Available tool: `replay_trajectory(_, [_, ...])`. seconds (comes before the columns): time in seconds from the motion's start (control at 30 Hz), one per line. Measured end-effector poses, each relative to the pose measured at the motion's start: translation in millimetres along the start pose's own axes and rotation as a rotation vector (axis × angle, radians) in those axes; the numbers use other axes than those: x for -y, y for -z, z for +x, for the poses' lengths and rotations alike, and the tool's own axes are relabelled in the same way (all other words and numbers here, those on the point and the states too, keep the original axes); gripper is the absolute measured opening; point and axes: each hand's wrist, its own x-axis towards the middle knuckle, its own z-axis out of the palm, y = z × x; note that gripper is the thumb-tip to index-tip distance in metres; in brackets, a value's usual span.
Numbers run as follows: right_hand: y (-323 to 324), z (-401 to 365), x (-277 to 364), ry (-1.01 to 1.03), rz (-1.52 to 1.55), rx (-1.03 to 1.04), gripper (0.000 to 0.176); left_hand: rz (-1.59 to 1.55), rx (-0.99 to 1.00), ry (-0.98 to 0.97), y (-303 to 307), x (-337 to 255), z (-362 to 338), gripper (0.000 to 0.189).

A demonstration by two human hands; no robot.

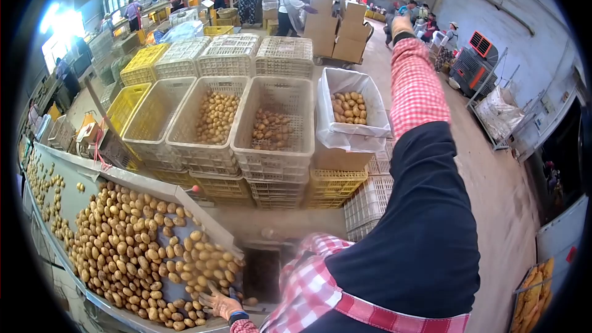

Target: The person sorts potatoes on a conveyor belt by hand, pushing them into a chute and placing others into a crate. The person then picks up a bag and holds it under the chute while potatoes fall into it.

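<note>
My left grip [219, 302], fingers spread, seemingly empty, was nearer the potatoes [139, 248], at its ten o'clock; how closed the right grip [402, 24] was, I couldn't tell.

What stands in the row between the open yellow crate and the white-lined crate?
Three pale open crates; the two nearest the white-lined crate hold potatoes. The head view shows this.

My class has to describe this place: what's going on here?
The person's left hand is spread against potatoes heaped in a metal tray. Their right hand is stretched out ahead; whether it holds anything is unclear. Potatoes also sit in two crates and a white-lined box beyond.
</note>
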Motion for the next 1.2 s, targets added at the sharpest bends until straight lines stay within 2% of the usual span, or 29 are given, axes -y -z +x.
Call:
replay_trajectory(0.1, [18, 45, -2, -0.058, 0.022, 0.094, 0.071, -0.045, 0.021, 0.019, 11, -5, -11, 0.099])
replay_trajectory(0.17, [-15, 46, -11, 0.138, -0.119, 0.051, 0.041, -0.041, 0.015, 0.011, 6, -2, -8, 0.1])
replay_trajectory(0.2, [-33, 19, 7, 0.23, -0.237, 0.098, 0.037, -0.049, -0.006, 0.012, 9, -5, -11, 0.101])
replay_trajectory(0.23, [-67, -36, 21, 0.38, -0.38, 0.155, 0.033, -0.103, -0.071, 0.015, -7, -4, -7, 0.103])
replay_trajectory(0.3, [-143, -188, 46, 0.763, -0.664, 0.293, 0.029, -0.065, -0.023, 0.061, 18, -23, -26, 0.104])
replay_trajectory(0.33, [-180, -269, 55, 0.95, -0.702, 0.409, 0.028, -0.041, 0.083, 0.032, 45, -34, -40, 0.109])
replay_trajectory(0.37, [-208, -360, 66, 1.113, -0.656, 0.545, 0.028, -0.074, -0.098, -0.098, -45, -14, -7, 0.114])
replay_trajectory(0.43, [-282, -490, 40, 1.049, -0.205, 0.962, 0.037, 0.037, -0.089, -0.101, -35, -25, -27, 0.112])
replay_trajectory(0.47, [-254, -554, 73, 0.905, -0.238, 1.168, 0.043, -0.061, 0.03, -0.092, -25, -26, -26, 0.107])
replay_trajectory(0.5, [-281, -605, 55, 0.907, 0.053, 1.336, 0.051, -0.101, -0.031, -0.106, -34, -22, -22, 0.102])
replay_trajectory(0.53, [-326, -654, 43, 0.998, -0.049, 1.586, 0.065, -0.127, -0.054, -0.14, -40, -18, -19, 0.1])
replay_trajectory(0.57, [-340, -706, 34, 1.276, -0.117, 1.432, 0.066, -0.153, -0.077, -0.172, -45, -12, -17, 0.098])
replay_trajectory(0.63, [-337, -778, 20, 1.309, -0.132, 1.501, 0.065, -0.205, -0.001, -0.214, -33, -2, -23, 0.091])
replay_trajectory(0.7, [-295, -806, 22, 1.768, -0.54, 1.399, 0.066, -0.125, -0.205, -0.241, -44, 15, -27, 0.085])
replay_trajectory(0.8, [-299, -863, -57, 1.469, -0.53, 1.643, 0.067, -0.222, -0.198, -0.019, -7, 26, -35, 0.077])
replay_trajectory(0.83, [-283, -857, -64, 1.544, -0.466, 1.622, 0.068, -0.233, -0.199, 0.065, 0, 28, -31, 0.076])
replay_trajectory(0.9, [-283, -860, -91, 1.571, -0.291, 1.685, 0.074, -0.129, -0.215, 0.191, -6, 35, -15, 0.088])
replay_trajectory(0.93, [-279, -860, -103, 1.535, -0.221, 1.727, 0.078, -0.176, -0.15, 0.207, 4, 32, -13, 0.09])
replay_trajectory(0.97, [-284, -866, -119, 1.516, -0.11, 1.765, 0.075, -0.23, -0.091, 0.218, 16, 25, -7, 0.092])
replay_trajectory(1.03, [-283, -851, -98, 1.503, -0.168, 1.802, 0.066, -0.275, -0.091, 0.172, -18, 26, 15, 0.096])
replay_trajectory(1.1, [-268, -809, -41, 1.591, -0.152, 1.588, 0.055, -0.231, -0.09, 0.087, -29, 19, 27, 0.098])
replay_trajectory(1.13, [-284, -811, -32, 1.541, -0.181, 1.5, 0.054, -0.112, -0.018, 0.125, -28, 2, 23, 0.101])
replay_trajectory(1.17, [-301, -817, -20, 1.493, -0.206, 1.415, 0.053, -0.146, -0.039, 0.083, -37, 0, 23, 0.103])
replay_trajectory(1.2, [-313, -816, -8, 1.434, -0.295, 1.468, 0.052, -0.136, -0.021, 0.078, -21, -14, 9, 0.103])
